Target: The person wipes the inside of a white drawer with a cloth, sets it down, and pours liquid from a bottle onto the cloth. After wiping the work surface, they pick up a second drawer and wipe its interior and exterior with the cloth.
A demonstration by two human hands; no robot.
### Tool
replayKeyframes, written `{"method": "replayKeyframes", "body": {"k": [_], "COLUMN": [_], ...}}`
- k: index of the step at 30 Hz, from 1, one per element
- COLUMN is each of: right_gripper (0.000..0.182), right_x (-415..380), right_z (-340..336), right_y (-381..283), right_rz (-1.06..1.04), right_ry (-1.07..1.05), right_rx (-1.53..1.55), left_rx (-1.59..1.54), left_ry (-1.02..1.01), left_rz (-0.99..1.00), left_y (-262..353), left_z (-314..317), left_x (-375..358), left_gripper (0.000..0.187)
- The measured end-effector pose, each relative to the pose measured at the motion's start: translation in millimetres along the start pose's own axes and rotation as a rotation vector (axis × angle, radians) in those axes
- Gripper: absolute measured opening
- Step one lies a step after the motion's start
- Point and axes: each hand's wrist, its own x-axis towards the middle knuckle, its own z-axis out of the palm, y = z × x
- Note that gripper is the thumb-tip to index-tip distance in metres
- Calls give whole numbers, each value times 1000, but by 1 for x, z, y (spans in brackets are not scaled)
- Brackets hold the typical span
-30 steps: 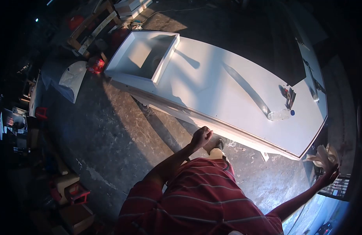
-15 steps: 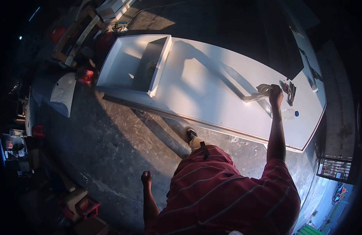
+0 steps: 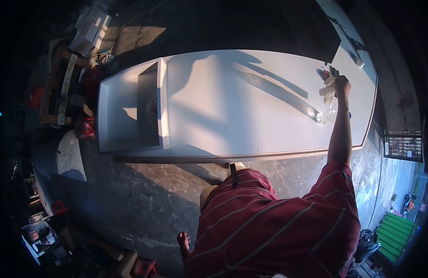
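At the right end of a white panel [image 3: 209, 120], my right hand [image 3: 342, 85] is closed on a pale bundle of strips [image 3: 328, 93]. Its loose ends fan out to the left of my fingers; the exact kind is not clear. A clear plastic bottle [image 3: 327, 116] lies on the panel just below, partly hidden behind my forearm. Dark and red small items [image 3: 324, 73] lie right beside the bundle. My left hand [image 3: 183, 239] hangs low beside my body, away from the panel, with nothing visible in it and its fingers loosely bent and slightly apart.
A white open box [image 3: 164, 104] stands on the panel's left end. Long dark tools [image 3: 353, 44] lie along its far right edge. Wooden frames [image 3: 61, 90], a red bag [image 3: 86, 128] and a curved white piece [image 3: 70, 155] are on the floor at left.
My body has come closer to the panel. My right hand has moved farther up and right with the pale bundle, towards the small items. My left hand has dropped lower and its fingers have loosened.
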Motion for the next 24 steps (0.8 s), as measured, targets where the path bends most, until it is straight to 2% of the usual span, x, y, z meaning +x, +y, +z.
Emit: {"method": "replayKeyframes", "body": {"k": [1,3,5,6,9,10,11,12,13,14,15,16,18,20,21,23,24], "right_gripper": [27,24,22,22,43,51,47,45,43,40,38,40,50,62,65,64,64], "right_x": [-3,0,-23,-41,-95,-113,-137,-171,-214,-257,-289,-322,-365,-385,-393,-397,-399], "right_z": [4,30,33,34,39,38,61,69,62,51,78,97,113,124,139,142,145], "right_y": [-2,11,-4,-13,-59,-108,-132,-178,-242,-301,-330,-362,-431,-482,-495,-521,-525], "right_rz": [-59,-184,-102,-121,-229,-97,-220,-260,-85,-22,-121,-255,-290,-225,-203,-125,-115], "right_ry": [-54,-252,-365,-369,-263,-324,-214,-270,-508,-642,-674,-592,-607,-714,-700,-751,-742], "right_rx": [-11,-231,-360,-350,-632,-408,-158,76,427,525,473,468,464,400,354,190,190], "left_rx": [29,-34,-39,-78,-83,-95,-49,1,24,49,41,28,185,363,364,594,595], "left_ry": [19,78,121,154,234,244,312,380,440,497,533,566,741,851,838,788,783], "left_rz": [75,180,281,321,530,566,682,798,895,993,1071,1148,1318,1366,1380,1158,1171], "left_y": [22,50,95,116,187,215,235,256,298,348,385,422,497,560,584,623,635], "left_z": [-10,-20,-33,-40,-74,-89,-108,-126,-138,-148,-160,-171,-186,-192,-190,-182,-181], "left_x": [-4,24,37,42,64,69,99,129,120,102,110,122,135,147,147,142,153], "left_gripper": [30,31,33,33,32,31,30,29,28,27,27,27,31,46,46,61,61]}}
